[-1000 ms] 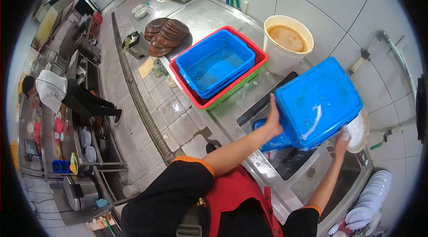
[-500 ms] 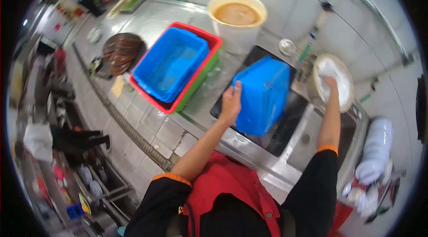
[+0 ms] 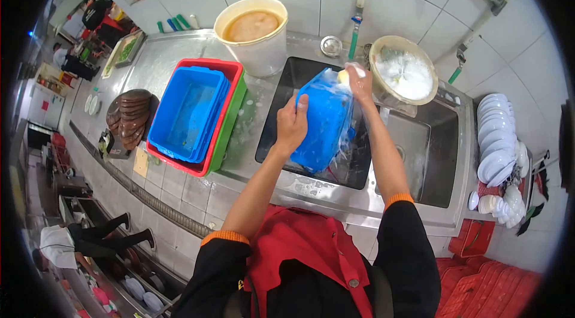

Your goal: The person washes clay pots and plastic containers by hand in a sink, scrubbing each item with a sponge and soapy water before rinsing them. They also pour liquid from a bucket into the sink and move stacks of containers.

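My left hand (image 3: 291,125) is closed on the near-left rim of a blue plastic tub (image 3: 323,129), tipped on its side over a black tray (image 3: 352,175). White suds streak the tub's outer face. At its upper right corner my right hand (image 3: 360,84) presses a soapy yellowish sponge (image 3: 344,77) against it; foam partly hides the sponge. Just right of that hand stands a bucket (image 3: 386,90) full of white foam.
Left of me sit nested blue (image 3: 157,132), red (image 3: 236,70) and green tubs. Behind them is a white bucket (image 3: 263,54) of brownish liquid. A sink (image 3: 444,165) and stacked white plates (image 3: 496,138) lie right. Another person (image 3: 60,246) bends at far left.
My right hand has come out of the foam bucket and moved left onto the blue tub with the sponge. Suds now cover the tub. The camera view has turned.
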Demonstrator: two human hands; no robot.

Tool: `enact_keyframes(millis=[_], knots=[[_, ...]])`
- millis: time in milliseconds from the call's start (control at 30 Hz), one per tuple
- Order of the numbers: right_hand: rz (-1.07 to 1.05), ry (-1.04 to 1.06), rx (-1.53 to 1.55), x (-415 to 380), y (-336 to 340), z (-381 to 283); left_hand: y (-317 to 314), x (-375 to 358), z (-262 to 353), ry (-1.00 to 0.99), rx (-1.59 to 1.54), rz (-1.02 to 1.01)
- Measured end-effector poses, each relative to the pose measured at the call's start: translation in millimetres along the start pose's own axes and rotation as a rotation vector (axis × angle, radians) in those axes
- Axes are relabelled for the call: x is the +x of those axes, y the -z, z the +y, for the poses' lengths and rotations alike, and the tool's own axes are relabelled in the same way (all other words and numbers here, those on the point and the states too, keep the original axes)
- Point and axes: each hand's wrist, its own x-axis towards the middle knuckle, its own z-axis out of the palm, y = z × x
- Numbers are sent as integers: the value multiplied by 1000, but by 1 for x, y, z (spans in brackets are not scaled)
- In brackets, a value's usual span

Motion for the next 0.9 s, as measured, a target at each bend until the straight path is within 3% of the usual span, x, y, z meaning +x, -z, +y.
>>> enact_keyframes(millis=[33,67,100,133,167,200,267,367,433,467,533,567,600,667,733,767,833,867,900], knots=[[12,2,4,10,-5,6,4,-1,-2,4,7,-8],[80,-130,-26,15,-9,14,7,-2,-5,8,13,-16],[142,-270,-59,11,-11,23,10,-4,-10,139,-111,49],[145,-277,-61,2,-17,31,12,-4,-10,269,-234,119],[187,-64,-112,-9,-26,38,14,-3,-9,343,-443,192],[225,142,-165,-25,-34,42,16,-4,-16,355,-438,185],[72,138,-231,-85,-38,10,14,-5,-42,476,-465,521],[-47,27,-194,-158,-38,-18,24,-17,-77,558,-484,540],[278,-102,-259,-174,-40,7,23,-25,-69,652,-582,611],[278,-114,-264,-174,-38,17,19,-34,-72,663,-576,606],[378,-749,644,-149,-28,33,9,-51,-90,757,-601,606],[343,-740,759,-141,-25,53,7,-56,-100,755,-599,603],[323,-789,803,-136,-19,61,6,-60,-111,807,-574,587],[541,-857,723,-130,-19,74,6,-70,-138,870,-547,589],[620,-928,566,-135,-21,79,17,-71,-168,1132,-150,336],[702,-981,410,-133,-21,81,24,-72,-178,1134,-153,341],[765,-1006,354,-141,-19,72,42,-74,-169,821,223,58],[833,-1025,301,-140,-19,68,58,-79,-151,663,205,102],[842,-963,268,-151,-26,130,76,-76,-107,504,189,142]])
